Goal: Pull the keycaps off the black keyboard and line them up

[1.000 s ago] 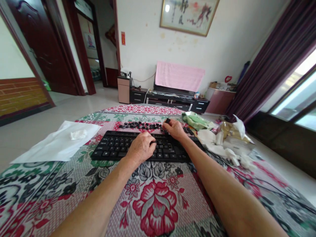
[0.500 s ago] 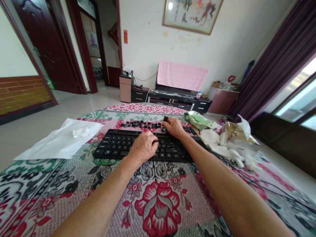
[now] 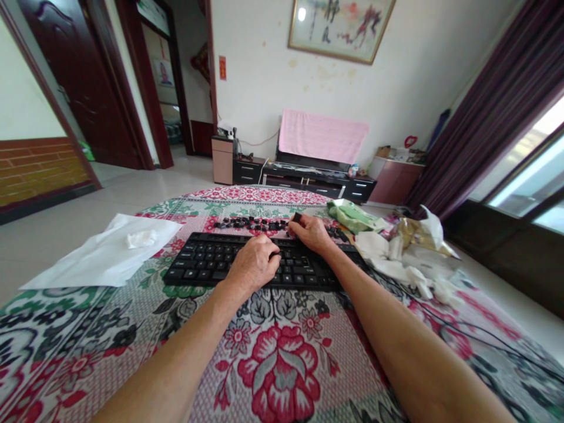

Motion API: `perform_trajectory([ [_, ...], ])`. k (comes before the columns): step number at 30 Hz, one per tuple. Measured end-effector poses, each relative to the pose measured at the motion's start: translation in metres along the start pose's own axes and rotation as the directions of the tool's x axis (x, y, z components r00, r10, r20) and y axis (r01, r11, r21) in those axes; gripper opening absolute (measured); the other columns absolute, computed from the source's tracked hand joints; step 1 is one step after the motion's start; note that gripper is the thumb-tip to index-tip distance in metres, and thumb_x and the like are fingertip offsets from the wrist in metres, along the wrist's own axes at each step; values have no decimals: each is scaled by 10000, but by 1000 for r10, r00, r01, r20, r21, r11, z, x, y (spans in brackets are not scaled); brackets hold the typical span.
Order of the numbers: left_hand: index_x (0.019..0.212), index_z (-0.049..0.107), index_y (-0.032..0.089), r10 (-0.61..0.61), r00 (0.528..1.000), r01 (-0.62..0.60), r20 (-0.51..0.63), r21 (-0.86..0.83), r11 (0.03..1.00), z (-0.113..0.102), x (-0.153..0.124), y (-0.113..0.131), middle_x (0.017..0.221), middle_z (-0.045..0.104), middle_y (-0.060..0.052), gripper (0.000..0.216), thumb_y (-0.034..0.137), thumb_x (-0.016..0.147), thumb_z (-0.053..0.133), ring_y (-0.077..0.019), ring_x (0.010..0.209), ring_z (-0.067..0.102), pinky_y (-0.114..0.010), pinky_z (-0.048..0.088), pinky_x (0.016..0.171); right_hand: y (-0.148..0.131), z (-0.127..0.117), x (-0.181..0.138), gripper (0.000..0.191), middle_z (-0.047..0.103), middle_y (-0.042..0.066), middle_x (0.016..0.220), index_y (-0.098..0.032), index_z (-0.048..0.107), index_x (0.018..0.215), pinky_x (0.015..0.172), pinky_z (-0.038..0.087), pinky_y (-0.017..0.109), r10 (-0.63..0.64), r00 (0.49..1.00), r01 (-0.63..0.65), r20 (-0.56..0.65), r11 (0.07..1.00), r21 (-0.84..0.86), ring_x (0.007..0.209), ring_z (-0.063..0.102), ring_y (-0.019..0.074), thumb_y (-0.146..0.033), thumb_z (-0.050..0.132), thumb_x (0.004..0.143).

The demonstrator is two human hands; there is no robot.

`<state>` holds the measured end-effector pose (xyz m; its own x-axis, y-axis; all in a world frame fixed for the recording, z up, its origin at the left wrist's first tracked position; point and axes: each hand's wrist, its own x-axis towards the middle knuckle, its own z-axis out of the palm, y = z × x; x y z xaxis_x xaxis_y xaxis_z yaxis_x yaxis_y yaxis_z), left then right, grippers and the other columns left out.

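A black keyboard (image 3: 207, 261) lies across a table with a red and green flowered cloth (image 3: 277, 358). My left hand (image 3: 253, 263) rests on the middle of the keyboard, fingers curled down onto the keys. Just behind the keyboard's far edge, my right hand (image 3: 311, 232) pinches a small black keycap (image 3: 297, 217) between its fingertips. A row of loose black keycaps (image 3: 251, 223) lies on the cloth behind the keyboard, left of my right hand.
A white sheet with a crumpled tissue (image 3: 103, 252) lies at the left. A green packet (image 3: 352, 214), crumpled wrappers and white paper (image 3: 414, 247) are heaped at the right. A dark cable (image 3: 476, 341) trails to the right. A TV cabinet stands at the far wall.
Both hands stay in almost the same place. My right hand with the keycap has shifted only slightly over the far edge of the keyboard.
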<state>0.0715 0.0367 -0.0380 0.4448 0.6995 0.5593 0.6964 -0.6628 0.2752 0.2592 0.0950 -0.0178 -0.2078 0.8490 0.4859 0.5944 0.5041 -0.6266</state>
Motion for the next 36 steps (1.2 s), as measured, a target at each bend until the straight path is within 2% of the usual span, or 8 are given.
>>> perform_trajectory([
  [5,796,689,166,-5,1000,5,2,-3,1000,-1,0,1,841,631,-60,168,209,791,527,-188,842,577,-328,473,825,6,2,0,206,598,-3,581,-155,602,651,553,377,218,-3,999,-2,-48,994,-109,560,518,118,-272,478,765],
  [11,796,688,169,-8,1000,8,2,-5,1000,-1,0,1,843,631,-56,166,208,789,527,-190,845,579,-328,475,820,11,2,1,209,595,2,574,-149,602,649,545,373,216,22,994,-38,-104,988,-151,556,515,120,-283,486,759],
  [22,796,688,178,-4,1000,4,1,-5,1000,-1,0,0,839,628,-55,160,211,788,532,-186,845,580,-325,478,826,-2,-3,0,210,610,2,595,-157,601,652,583,419,226,47,988,-53,-147,998,-39,591,543,128,-294,486,763],
  [24,806,689,174,-11,1000,11,3,-11,1000,-1,0,1,839,627,-56,156,215,787,539,-187,844,579,-326,478,825,-8,-5,0,204,627,11,622,-153,608,679,566,432,221,98,989,-93,-108,994,56,615,570,132,-297,490,764],
  [26,815,689,167,-20,1000,20,11,-16,1000,-2,0,1,839,627,-61,158,220,789,543,-190,842,580,-330,479,824,-15,-9,-2,213,644,26,666,-145,617,723,530,437,212,141,990,-136,-18,975,174,635,596,136,-317,502,769],
  [29,812,689,163,-29,999,29,27,-9,1000,-3,1,2,835,627,-64,161,222,792,540,-192,836,582,-333,480,818,-24,-16,-9,242,656,37,710,-140,626,776,506,442,203,123,982,-161,140,939,304,651,613,134,-362,530,775],
  [33,822,687,164,-39,999,39,27,-4,999,-2,0,2,835,628,-61,163,232,793,541,-189,836,585,-325,479,812,-28,-25,-20,256,667,31,727,-155,634,802,523,451,203,52,955,-155,293,927,343,666,617,122,-393,541,790],
  [36,818,682,159,-34,999,34,8,0,999,-1,0,1,840,629,-63,156,232,789,547,-190,835,585,-328,479,804,-28,-28,-27,259,670,29,727,-161,643,802,541,454,205,32,935,-147,354,941,305,682,617,120,-393,528,805],
])
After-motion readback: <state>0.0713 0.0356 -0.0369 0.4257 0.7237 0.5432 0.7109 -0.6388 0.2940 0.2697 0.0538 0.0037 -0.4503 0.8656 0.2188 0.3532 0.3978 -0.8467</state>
